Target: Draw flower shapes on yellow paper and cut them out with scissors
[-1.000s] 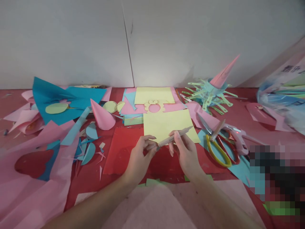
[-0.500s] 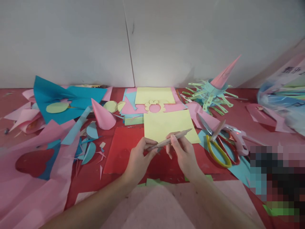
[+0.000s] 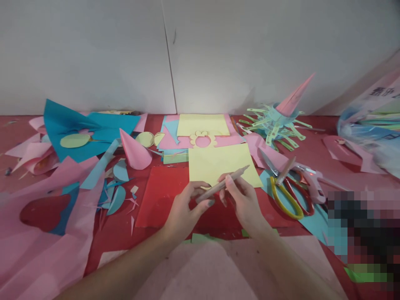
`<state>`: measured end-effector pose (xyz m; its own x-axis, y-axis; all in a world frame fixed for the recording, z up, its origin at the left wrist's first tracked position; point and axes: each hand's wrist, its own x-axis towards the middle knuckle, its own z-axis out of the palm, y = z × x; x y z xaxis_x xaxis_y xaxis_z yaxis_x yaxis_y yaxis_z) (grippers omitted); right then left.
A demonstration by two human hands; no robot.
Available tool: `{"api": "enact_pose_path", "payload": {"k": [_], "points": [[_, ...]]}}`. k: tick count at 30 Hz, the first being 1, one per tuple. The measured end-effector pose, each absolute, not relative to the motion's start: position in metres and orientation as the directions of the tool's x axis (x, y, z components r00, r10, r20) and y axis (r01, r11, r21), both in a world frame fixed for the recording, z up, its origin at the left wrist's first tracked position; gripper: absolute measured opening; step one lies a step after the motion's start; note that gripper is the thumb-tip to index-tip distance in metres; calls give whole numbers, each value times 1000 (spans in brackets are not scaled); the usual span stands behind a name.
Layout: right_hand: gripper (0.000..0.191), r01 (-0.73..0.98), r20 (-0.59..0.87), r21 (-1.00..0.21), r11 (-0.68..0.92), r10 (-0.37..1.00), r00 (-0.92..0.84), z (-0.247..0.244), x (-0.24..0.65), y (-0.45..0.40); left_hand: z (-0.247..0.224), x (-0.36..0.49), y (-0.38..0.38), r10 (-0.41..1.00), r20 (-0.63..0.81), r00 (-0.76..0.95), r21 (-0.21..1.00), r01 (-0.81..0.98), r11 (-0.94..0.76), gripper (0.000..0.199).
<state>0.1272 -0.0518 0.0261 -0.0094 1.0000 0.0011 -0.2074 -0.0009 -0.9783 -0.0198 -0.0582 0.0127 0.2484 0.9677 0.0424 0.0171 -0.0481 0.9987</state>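
A pale, greyish-brown pen (image 3: 218, 187) is held slantwise over the red sheet and the front of the yellow paper, its narrow tip pointing up and right. My right hand (image 3: 245, 200) pinches it near the middle between thumb and fingers. At the lower end, my left hand (image 3: 184, 208) has thumb and index finger curled around the pen; the exact contact there is partly hidden. Beneath the pen lies a yellow sheet (image 3: 218, 160), overlapping a red sheet (image 3: 165, 187). Just behind is a scalloped yellow paper ring (image 3: 193, 139).
Scissors with yellow (image 3: 286, 204) and red handles lie right, beside a pink glue gun (image 3: 315, 183). Behind stands a paper piece with a pink spike (image 3: 295, 98). Leftward are a pink cone (image 3: 134, 152), blue scraps (image 3: 117, 200), and pink paper (image 3: 40, 258). A wall (image 3: 200, 54) closes off the back.
The pen has tilted a little more steeply. My left finger and thumb have spread slightly at its lower end; my right hand keeps its hold.
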Motion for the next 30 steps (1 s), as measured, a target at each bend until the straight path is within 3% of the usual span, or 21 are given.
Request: {"api": "enact_pose_path", "payload": {"k": [2, 5, 7, 10, 13, 17, 21, 30], "points": [[23, -280, -23, -960, -10, 999, 45, 26, 133, -48, 16, -24, -55, 941, 34, 336, 987, -162, 22, 37], [22, -390, -71, -921, -14, 989, 132, 25, 145, -41, 19, -34, -48, 828, -94, 553, 862, -370, 345, 60], [21, -425, -83, -905, 9, 977, 196, 24, 152, -36, 18, -41, -45, 726, -173, 665, 750, -389, 536, 68], [21, -391, -43, -919, 57, 970, 241, 25, 156, -33, 10, -47, -46, 625, -187, 758, 666, -370, 648, 71], [18, -291, -14, -956, 42, 982, 187, 26, 151, -36, -2, -48, -49, 567, -195, 800, 652, -326, 684, 70], [40, -159, -13, -987, 9, 991, 133, 27, 143, -42, -10, -47, -50, 560, -153, 814, 640, -350, 684, 66], [28, -69, 31, -997, 37, 995, 92, 26, 143, -43, -6, -46, -50, 591, -134, 795, 643, -384, 662, 63], [15, -207, 73, -974, 90, 994, 86, 28, 146, -41, 17, -37, -50, 707, -180, 684, 738, -382, 557, 67]]}}
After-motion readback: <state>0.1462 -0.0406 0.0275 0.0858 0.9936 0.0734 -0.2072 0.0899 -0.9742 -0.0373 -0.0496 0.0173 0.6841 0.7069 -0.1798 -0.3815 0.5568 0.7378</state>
